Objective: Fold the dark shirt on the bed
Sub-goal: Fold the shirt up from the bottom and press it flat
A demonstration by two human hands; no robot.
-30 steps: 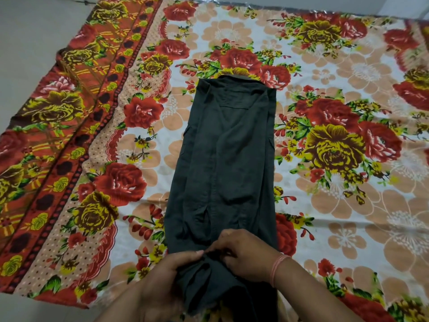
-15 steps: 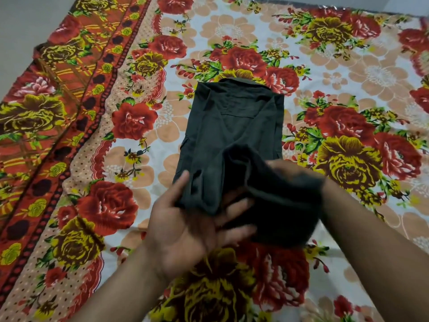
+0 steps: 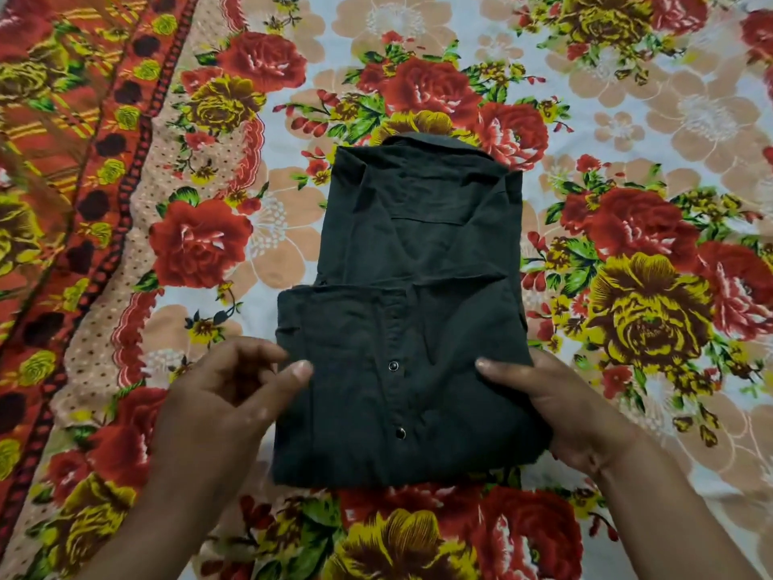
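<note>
The dark shirt (image 3: pixel 418 320) lies on the floral bedsheet (image 3: pixel 677 119), collar at the far end. Its lower half is folded up over the middle, and two snap buttons show on the near layer. My left hand (image 3: pixel 226 403) is at the shirt's left edge; the thumb tip rests on the cloth and the fingers curl loosely beside it, holding nothing. My right hand (image 3: pixel 564 408) grips the right edge of the folded layer, thumb on top and fingers under the cloth.
The bedsheet covers the whole view, with a red and orange patterned border (image 3: pixel 62 203) running down the left side. Nothing else lies on the bed around the shirt.
The shirt's near end, lifted by both hands half a second ago, now lies folded flat over the middle. My hands have moved apart to its left and right edges.
</note>
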